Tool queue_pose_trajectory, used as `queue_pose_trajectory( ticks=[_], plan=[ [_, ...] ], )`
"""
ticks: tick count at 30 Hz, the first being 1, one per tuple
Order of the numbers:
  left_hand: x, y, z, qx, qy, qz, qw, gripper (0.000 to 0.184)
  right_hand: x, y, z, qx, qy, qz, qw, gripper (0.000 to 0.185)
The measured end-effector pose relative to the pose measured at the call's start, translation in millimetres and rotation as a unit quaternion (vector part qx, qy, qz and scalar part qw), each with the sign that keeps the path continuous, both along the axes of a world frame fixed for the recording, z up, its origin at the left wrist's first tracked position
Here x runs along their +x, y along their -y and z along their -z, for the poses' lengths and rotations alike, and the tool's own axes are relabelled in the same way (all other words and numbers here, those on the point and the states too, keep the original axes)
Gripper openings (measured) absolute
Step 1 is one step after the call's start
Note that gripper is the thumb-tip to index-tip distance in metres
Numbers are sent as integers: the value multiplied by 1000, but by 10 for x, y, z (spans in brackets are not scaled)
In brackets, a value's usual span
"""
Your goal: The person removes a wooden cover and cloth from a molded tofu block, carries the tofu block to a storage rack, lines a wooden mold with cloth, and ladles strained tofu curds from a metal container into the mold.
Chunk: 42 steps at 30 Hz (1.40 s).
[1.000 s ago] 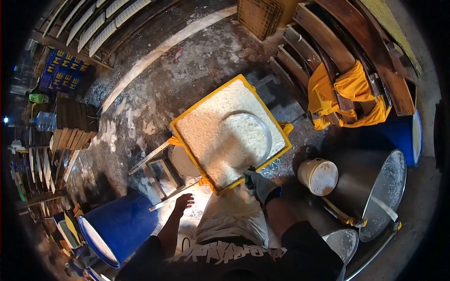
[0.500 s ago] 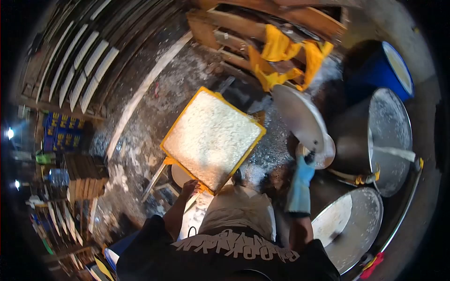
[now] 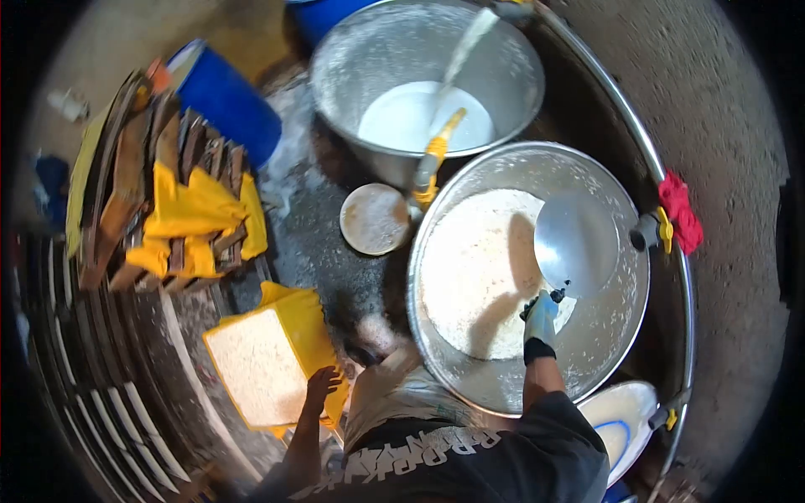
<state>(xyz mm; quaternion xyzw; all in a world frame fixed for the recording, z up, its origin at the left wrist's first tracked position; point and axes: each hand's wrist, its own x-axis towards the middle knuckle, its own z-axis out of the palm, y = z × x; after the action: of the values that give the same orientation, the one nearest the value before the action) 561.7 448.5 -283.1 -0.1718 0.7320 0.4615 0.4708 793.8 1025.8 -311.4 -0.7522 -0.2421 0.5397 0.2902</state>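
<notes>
My right hand, in a light-blue glove, grips the near edge of a large, shallow round metal scoop. The scoop hangs over a wide metal vat holding a white, grainy mass, and casts a shadow on it. My left hand is bare, with its fingers apart, beside a square mould lined with yellow cloth. A white, grainy mass fills that mould to the top. I cannot tell whether the left fingers touch the cloth.
A second metal vat holds white liquid below a pipe with a yellow-wrapped valve. Beside the vats stands a small round-topped container. Wooden crates draped with yellow cloth, a blue barrel and a metal wall pipe surround the area.
My view and body have turned right toward the vats. The scoop has moved from beside the vats to over the near vat. My left hand has come off the mould's corner and opened.
</notes>
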Motion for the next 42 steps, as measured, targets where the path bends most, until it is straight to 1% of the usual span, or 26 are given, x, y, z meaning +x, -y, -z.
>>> queue_pose_trajectory(
  ticks=[1, 2, 3, 4, 5, 7, 8, 9, 12, 14, 15, 16, 18, 19, 20, 23, 27, 29, 30, 32, 34, 35, 36, 39, 40, 42],
  plan=[
    [-71, -105, 59, 56, 64, -41, 996, 35, -8, -73, 78, 39, -13, 21, 999, 10],
    [-25, -353, -154, 81, 15, 7, 997, 36, 20, -161, 192, 77, -26, 40, 996, 15],
    [2, -595, -298, 29, -7, 43, 999, 37, 41, -282, 489, 81, -45, 53, 994, 22],
    [-12, -791, -365, -22, -30, 78, 996, 38, 57, -443, 886, 73, -48, 64, 994, 22],
    [-22, -917, -399, -47, -31, 88, 995, 38, 74, -596, 1306, 69, 21, 56, 996, 25],
    [-41, -1059, -499, -51, -32, 90, 994, 37, -72, -641, 1597, 141, 102, 62, 983, 30],
    [-60, -1127, -537, -42, -31, 79, 996, 36, -255, -653, 1512, 129, 99, 71, 984, 30],
    [-61, -1184, -584, -58, -26, 83, 995, 38, -445, -687, 1287, 58, 13, 110, 992, 27],
    [-106, -1287, -670, -108, -8, 96, 989, 42, -654, -629, 1883, -45, 4, 131, 990, 25],
    [-138, -1354, -738, -130, -3, 106, 986, 44, -681, -473, 2323, -152, -18, 49, 987, 27],
    [-145, -1405, -786, -130, -4, 107, 986, 43, -722, -410, 2383, -203, -31, 7, 979, 29],
    [-152, -1456, -819, -128, -6, 106, 986, 43, -693, -363, 2417, -211, -34, 9, 977, 29],
    [-161, -1527, -828, -143, -3, 109, 984, 42, -588, -312, 2309, -250, -163, -185, 936, 27],
    [-161, -1582, -827, -148, -2, 112, 983, 43, -507, -322, 2323, -288, -246, -163, 911, 18],
    [-161, -1630, -832, -153, -1, 115, 982, 43, -478, -296, 2388, -291, -248, -162, 910, 18],
    [-142, -1685, -816, -133, -6, 117, 984, 45, -404, -213, 2545, -365, -170, -293, 867, 24],
    [-96, -1717, -758, -128, 7, 111, 985, 46, -185, -60, 2355, -380, -133, -381, 832, 26],
    [-60, -1585, -679, -96, 1, 110, 989, 44, 15, 153, 2377, -397, -157, -404, 809, 29],
    [-39, -1484, -617, -81, -5, 108, 991, 42, 62, 245, 2203, -371, -156, -412, 818, 29],
    [8, -1243, -463, -59, -17, 87, 994, 35, 108, 299, 1704, -392, -112, -440, 800, 35],
    [64, -1036, -398, -29, -37, 73, 996, 33, 255, 401, 1307, -414, -121, -449, 782, 41],
    [94, -937, -374, -24, -45, 64, 997, 29, 422, 445, 1297, -458, -160, -429, 762, 33],
    [124, -817, -346, -19, -52, 55, 997, 26, 551, 537, 1290, -471, -216, -406, 753, 34],
    [250, -441, -203, -9, -47, 21, 999, 31, 838, 663, 666, -479, -179, -368, 776, 26],
    [279, -216, -120, 104, -18, -36, 994, 32, 916, 678, 442, -481, -168, -366, 779, 26],
    [425, 128, 154, 55, -3, -88, 995, 30, 1035, 709, -66, -482, -131, -374, 781, 24]
  ],
)
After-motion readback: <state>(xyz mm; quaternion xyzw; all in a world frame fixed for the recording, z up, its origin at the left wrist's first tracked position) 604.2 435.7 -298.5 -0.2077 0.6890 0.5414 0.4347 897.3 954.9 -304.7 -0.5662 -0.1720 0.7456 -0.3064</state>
